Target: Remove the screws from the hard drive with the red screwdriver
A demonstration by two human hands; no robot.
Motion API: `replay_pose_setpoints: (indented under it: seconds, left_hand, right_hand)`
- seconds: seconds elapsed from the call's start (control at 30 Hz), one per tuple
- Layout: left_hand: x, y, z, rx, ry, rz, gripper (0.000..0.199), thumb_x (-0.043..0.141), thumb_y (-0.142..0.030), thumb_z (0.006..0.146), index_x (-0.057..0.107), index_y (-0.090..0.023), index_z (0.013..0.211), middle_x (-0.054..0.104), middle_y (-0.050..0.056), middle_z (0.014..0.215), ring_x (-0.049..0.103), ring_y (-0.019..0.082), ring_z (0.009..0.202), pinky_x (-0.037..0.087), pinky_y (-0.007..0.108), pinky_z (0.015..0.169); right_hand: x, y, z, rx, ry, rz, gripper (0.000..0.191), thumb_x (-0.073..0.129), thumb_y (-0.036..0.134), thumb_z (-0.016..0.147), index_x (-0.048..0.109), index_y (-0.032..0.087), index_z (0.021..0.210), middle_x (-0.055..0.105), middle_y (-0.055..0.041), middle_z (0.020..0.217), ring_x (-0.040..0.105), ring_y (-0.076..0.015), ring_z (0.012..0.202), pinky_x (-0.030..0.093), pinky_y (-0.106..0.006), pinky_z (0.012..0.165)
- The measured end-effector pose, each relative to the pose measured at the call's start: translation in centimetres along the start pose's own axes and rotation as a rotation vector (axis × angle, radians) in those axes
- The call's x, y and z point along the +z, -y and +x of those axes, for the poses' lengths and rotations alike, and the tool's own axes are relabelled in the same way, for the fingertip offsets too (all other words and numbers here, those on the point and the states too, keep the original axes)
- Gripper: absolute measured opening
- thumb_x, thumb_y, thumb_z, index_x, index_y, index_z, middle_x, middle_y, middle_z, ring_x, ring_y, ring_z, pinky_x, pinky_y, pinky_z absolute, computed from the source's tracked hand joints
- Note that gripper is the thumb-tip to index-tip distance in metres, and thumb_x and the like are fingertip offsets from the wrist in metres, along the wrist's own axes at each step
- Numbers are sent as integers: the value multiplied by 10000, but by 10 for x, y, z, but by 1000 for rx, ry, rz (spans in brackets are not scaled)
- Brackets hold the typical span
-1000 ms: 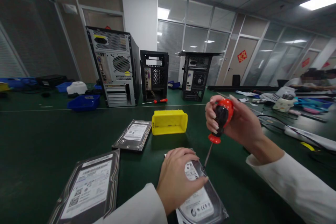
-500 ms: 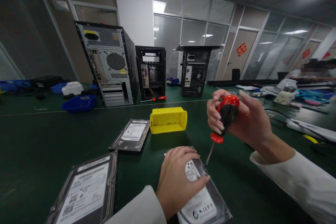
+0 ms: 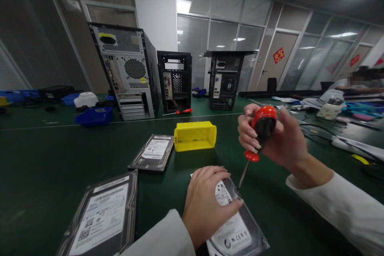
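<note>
Toward the near edge of the green worktable (image 3: 162,192), right of its middle, a hard disk drive (image 3: 250,224) is lying label up, and you are working at its right-hand long edge. Your left hand (image 3: 205,204) is arching over it, half curled, clasping it from above; the thumb is reaching across the label toward that same edge. Your right hand (image 3: 279,140) is closing loosely around the red-and-black handle of a screwdriver (image 3: 264,128), fingers on one side and thumb lifting away on the other. The shaft is leaning, and its tip is seemingly meeting the drive's edge just beyond your left thumb; any screw there is too small to make out.

You are probably turning or seating the driver at that point. The next move is calling for a firmer grip, a straighter shaft and steady downward pressure, with your left thumb staying clear of the tip in case it slips.

Toward the table's left side, two more hard drives, one nearer (image 3: 102,212) and one farther (image 3: 154,152), are lying flat; a yellow bin (image 3: 195,126) is sitting just beside the farther one. Beyond, three computer cases (image 3: 132,72) are standing toward the far edge.
</note>
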State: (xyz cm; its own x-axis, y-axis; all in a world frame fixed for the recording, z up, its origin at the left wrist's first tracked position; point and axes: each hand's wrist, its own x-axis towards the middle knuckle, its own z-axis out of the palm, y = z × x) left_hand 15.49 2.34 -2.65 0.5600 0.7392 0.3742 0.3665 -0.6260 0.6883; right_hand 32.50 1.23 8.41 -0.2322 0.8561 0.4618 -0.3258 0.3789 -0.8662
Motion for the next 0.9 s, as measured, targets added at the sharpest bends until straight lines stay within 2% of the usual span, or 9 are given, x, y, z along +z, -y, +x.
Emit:
replay_pose_setpoints:
  seconds: [0.1,0.2,0.27,0.37,0.43,0.5,0.6,0.77,0.9]
  left_hand:
    - [1,0,0,2,-4,-2,417,797,-322,604,684,-259,1000,658,15,1117,558,278,1062,393,456,967]
    - [1,-1,-1,5,-6,-3,419,803,-325,600,686,-261,997,659,13,1112,562,278,1058,398,457,961]
    - [0,0,-1,8,-5,-4,420,803,-331,604,685,-266,1001,659,10,1113,561,278,1061,397,459,962]
    - [0,1,-2,17,-2,-3,412,794,-344,620,682,-276,1011,656,7,1123,559,275,1067,395,458,964]
    - [0,1,-2,20,-3,-2,410,792,-345,624,680,-275,1012,654,5,1128,558,271,1069,393,452,966]
    - [0,1,-1,20,-3,-1,407,794,-339,623,681,-273,1008,653,3,1128,559,267,1069,388,450,970]
    - [0,0,0,18,1,1,405,795,-332,620,681,-268,1004,656,8,1125,561,270,1066,385,455,970]
    - [-1,0,2,24,-1,13,402,795,-329,614,684,-271,997,660,12,1119,566,276,1059,394,460,960]
    - [0,1,1,34,-9,30,400,792,-348,625,681,-277,1002,658,0,1119,568,264,1057,396,447,955]
  right_hand:
    - [2,1,-2,28,-32,31,341,389,471,903,561,180,951,485,-23,748,475,-122,579,428,-270,511]
    - [3,-1,-4,14,-68,33,248,542,424,852,568,186,916,511,-27,826,522,-123,648,464,-254,540]
    - [3,-2,-4,-16,-65,28,203,647,359,792,542,213,887,511,12,745,486,-89,545,437,-218,487]
    - [4,-2,-4,-30,-43,30,204,679,307,776,507,238,861,445,68,590,316,-44,376,320,-181,380]
    - [5,-1,-3,-22,-40,29,252,633,442,800,523,231,884,444,56,590,313,-52,377,304,-195,377]
    - [6,2,-2,-4,-49,21,371,487,565,851,557,207,916,469,18,636,391,-81,430,350,-232,427]
    - [6,4,-2,30,-73,0,393,360,498,922,594,182,924,490,-21,724,479,-113,531,401,-272,515]
    - [0,2,-1,-12,-84,-32,255,634,434,796,535,202,830,517,-4,811,513,-102,570,431,-253,527]
    - [-3,-1,0,-38,-73,-25,262,684,379,770,480,233,847,474,57,659,356,-47,397,331,-196,409]
